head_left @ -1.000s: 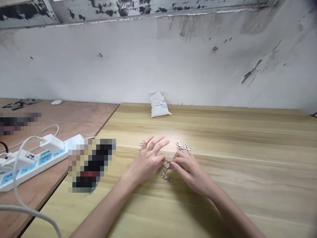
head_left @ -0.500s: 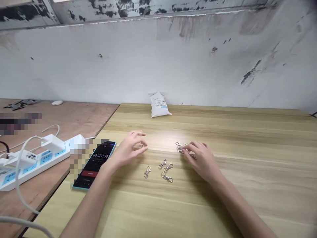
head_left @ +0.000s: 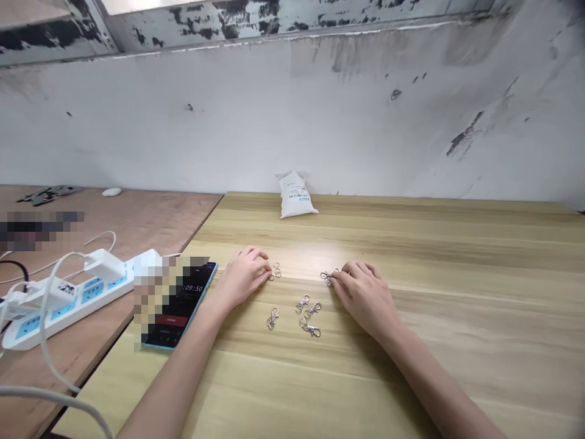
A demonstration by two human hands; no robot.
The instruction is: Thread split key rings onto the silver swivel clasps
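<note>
Several small silver lobster-clasp keyrings lie on the light wooden table (head_left: 411,256). My left hand (head_left: 244,277) rests with its fingers curled, the fingertips touching a clasp with rings (head_left: 275,272). On the other side my right hand (head_left: 363,292) has its fingers bent down over a small cluster of clasps (head_left: 328,277). Between the hands lie a single clasp (head_left: 272,319) and a group of three clasps (head_left: 308,314), untouched.
A white labelled pouch (head_left: 295,195) stands at the back by the wall. A phone (head_left: 180,305) showing a timer lies at the table's left edge. On the neighbouring brown table sit a white power strip (head_left: 68,292) with cables and a white mouse (head_left: 112,192).
My hands parted from the middle, where they were working on clasps together. The left went out to the ring clasp on the left, the right to the cluster on the right.
</note>
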